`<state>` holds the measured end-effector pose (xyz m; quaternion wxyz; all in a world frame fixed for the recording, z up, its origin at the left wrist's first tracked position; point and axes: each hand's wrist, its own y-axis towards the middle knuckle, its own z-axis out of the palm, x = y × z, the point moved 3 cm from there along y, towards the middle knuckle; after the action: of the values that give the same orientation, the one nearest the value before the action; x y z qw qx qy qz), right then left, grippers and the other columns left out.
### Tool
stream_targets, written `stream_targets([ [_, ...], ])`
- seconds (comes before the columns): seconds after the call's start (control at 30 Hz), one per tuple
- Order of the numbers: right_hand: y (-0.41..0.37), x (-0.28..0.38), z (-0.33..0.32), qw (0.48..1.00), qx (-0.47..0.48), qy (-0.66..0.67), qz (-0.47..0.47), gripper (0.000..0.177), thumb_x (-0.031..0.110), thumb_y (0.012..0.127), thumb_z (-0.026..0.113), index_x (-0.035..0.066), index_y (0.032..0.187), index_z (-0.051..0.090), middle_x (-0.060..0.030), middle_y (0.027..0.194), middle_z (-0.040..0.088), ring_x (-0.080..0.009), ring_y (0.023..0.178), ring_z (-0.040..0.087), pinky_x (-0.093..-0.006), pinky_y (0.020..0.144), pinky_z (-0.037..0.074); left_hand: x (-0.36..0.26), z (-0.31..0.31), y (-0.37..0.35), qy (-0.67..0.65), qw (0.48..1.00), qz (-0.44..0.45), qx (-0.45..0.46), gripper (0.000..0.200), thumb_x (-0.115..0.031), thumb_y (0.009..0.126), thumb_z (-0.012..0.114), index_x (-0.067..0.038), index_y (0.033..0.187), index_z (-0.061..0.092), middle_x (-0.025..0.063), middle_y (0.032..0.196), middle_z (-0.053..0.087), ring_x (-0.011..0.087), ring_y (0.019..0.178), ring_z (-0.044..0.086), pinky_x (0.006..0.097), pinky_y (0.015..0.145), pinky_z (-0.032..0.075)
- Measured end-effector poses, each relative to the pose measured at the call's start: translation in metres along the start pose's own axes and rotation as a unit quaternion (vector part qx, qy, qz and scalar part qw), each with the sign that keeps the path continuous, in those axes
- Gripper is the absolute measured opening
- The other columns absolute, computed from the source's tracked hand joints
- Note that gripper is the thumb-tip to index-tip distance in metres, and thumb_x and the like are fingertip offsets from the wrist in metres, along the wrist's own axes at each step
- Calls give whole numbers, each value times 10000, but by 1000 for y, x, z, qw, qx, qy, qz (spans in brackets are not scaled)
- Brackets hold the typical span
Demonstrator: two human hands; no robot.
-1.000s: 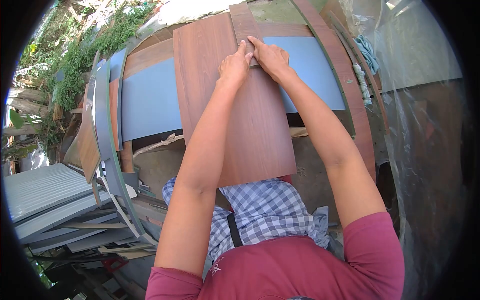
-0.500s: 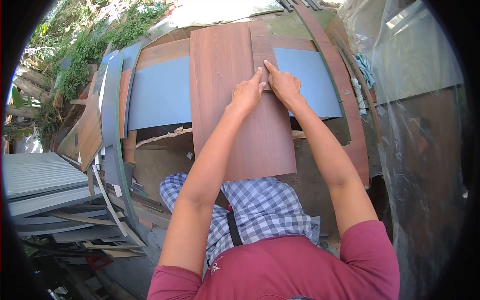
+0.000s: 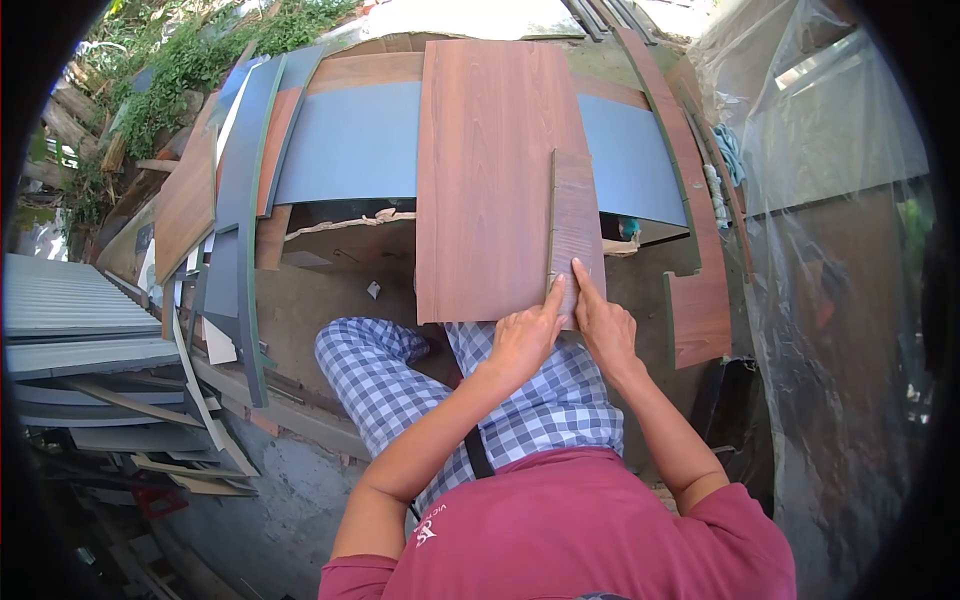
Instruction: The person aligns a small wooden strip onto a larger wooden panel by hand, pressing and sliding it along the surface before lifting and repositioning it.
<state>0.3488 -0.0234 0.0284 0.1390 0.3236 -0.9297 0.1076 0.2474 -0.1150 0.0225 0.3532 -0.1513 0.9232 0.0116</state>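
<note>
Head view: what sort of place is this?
Probably an outdoor carpentry or board yard: brown wood-grain laminate boards and grey laminate panels lie stacked about, with corrugated grey metal sheets at left and green plants behind.

Smooth wood-grain laminate board (image 3: 490, 180), matching narrow strip (image 3: 576, 225), matt blue-grey panel (image 3: 350, 145)

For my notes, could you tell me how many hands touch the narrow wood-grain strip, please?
2: the left hand at the near left edge of the strip, the right hand beside it on the near end. No others show.
</note>
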Motion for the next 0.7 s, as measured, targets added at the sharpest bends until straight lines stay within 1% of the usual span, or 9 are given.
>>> stream_targets([
  [0.07,-10,8,0,999,8,25,-22,499,189,866,473,230,1349,358,-185,564,578,-363,524,595,-461,507,484,3,-1,-11,-6,1000,-1,-8,537,-216,862,538,-60,1337,340,196,806,627,372,689,613,467,620,485],
  [0.13,-8,15,-1,999,9,17,-35,493,187,865,475,223,1345,367,-182,562,577,-360,526,596,-457,505,484,5,-9,-17,-21,1000,-18,-2,516,-220,869,525,-60,1329,353,199,782,626,375,689,612,470,617,484],
  [0.27,14,27,0,999,-2,12,-51,459,192,866,472,223,1320,406,-181,568,580,-354,537,600,-450,511,487,13,-23,0,2,999,-41,-2,490,-228,880,508,-69,1322,367,195,750,625,384,686,610,474,621,485],
  [0.37,41,32,1,999,-15,-9,-45,440,195,864,469,232,1301,429,-187,576,582,-352,548,606,-447,515,488,20,-32,24,14,998,-60,-14,475,-241,886,498,-82,1317,377,212,722,618,395,686,609,480,628,485],
  [0.5,86,33,1,1000,-19,0,-20,433,196,860,468,236,1290,439,-193,606,596,-361,584,615,-460,536,490,28,-40,65,59,995,-78,-31,483,-278,895,477,-128,1337,355,233,721,617,395,694,617,484,646,488],
  [0.57,110,31,1,998,-46,22,-25,436,195,852,474,235,1285,444,-194,633,609,-371,619,621,-471,564,492,31,-44,88,80,993,-83,-29,482,-294,902,461,-145,1346,345,237,725,620,394,700,621,486,654,488],
  [0.63,134,30,0,998,-50,40,-22,435,196,850,473,236,1282,446,-201,661,615,-378,648,623,-478,592,492,35,-49,113,115,986,-115,-25,471,-320,920,414,-181,1361,322,223,765,634,387,736,626,486,682,486],
  [0.67,146,30,0,997,-55,55,-24,435,197,847,472,236,1280,449,-208,689,621,-384,677,625,-484,619,491,36,-51,124,117,986,-113,-20,471,-320,920,414,-181,1361,322,223,765,634,387,736,626,486,682,486],
  [0.7,158,28,0,997,-54,58,-19,435,197,847,472,236,1280,449,-208,689,621,-384,677,625,-484,619,491,38,-53,136,124,984,-123,-24,468,-328,925,398,-186,1363,315,221,788,637,386,761,625,484,700,482],
])
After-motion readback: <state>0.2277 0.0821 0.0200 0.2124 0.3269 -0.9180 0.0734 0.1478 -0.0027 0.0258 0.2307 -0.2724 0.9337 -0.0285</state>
